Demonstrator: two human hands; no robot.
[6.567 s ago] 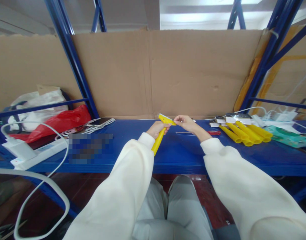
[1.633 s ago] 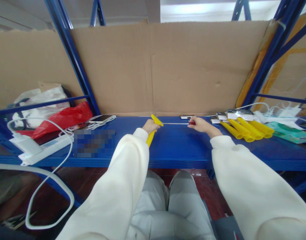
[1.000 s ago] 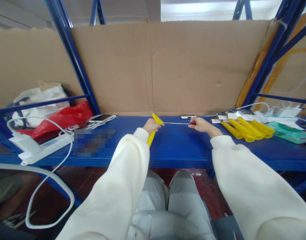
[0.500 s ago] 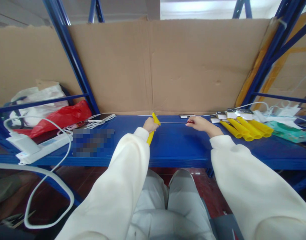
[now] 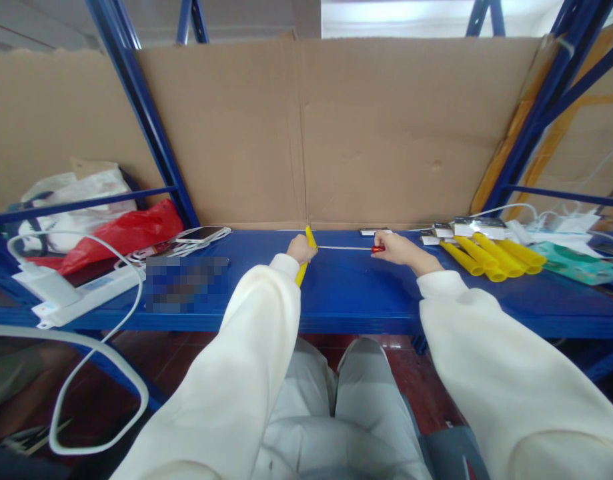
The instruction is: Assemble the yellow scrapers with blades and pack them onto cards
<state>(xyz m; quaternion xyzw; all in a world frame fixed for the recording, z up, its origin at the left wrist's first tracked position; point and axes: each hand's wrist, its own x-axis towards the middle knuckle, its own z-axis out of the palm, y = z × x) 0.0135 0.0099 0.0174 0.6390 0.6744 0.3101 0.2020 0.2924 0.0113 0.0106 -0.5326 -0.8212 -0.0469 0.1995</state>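
My left hand (image 5: 299, 249) is closed around a yellow tube (image 5: 302, 273), which stands at a slant above the blue shelf. In my right hand (image 5: 397, 251) is a screwdriver (image 5: 377, 249) with a red handle, the fingers wrapped round it. Its long thin shaft runs level to the left and meets the yellow tube beside my left fingers. Whether the tip enters a screw there is too small to tell.
Several yellow tubes (image 5: 496, 257) lie at the right beside small black-and-white boxes (image 5: 479, 229) and a green packet (image 5: 576, 263). On the left are a phone (image 5: 203, 235), a white power strip (image 5: 93, 293) and a red bag (image 5: 126, 237). Cardboard (image 5: 386, 133) closes the back.
The screwdriver's red handle shows more now and its shaft looks brighter. My right hand has turned and shifted slightly left; the left hand has barely moved.
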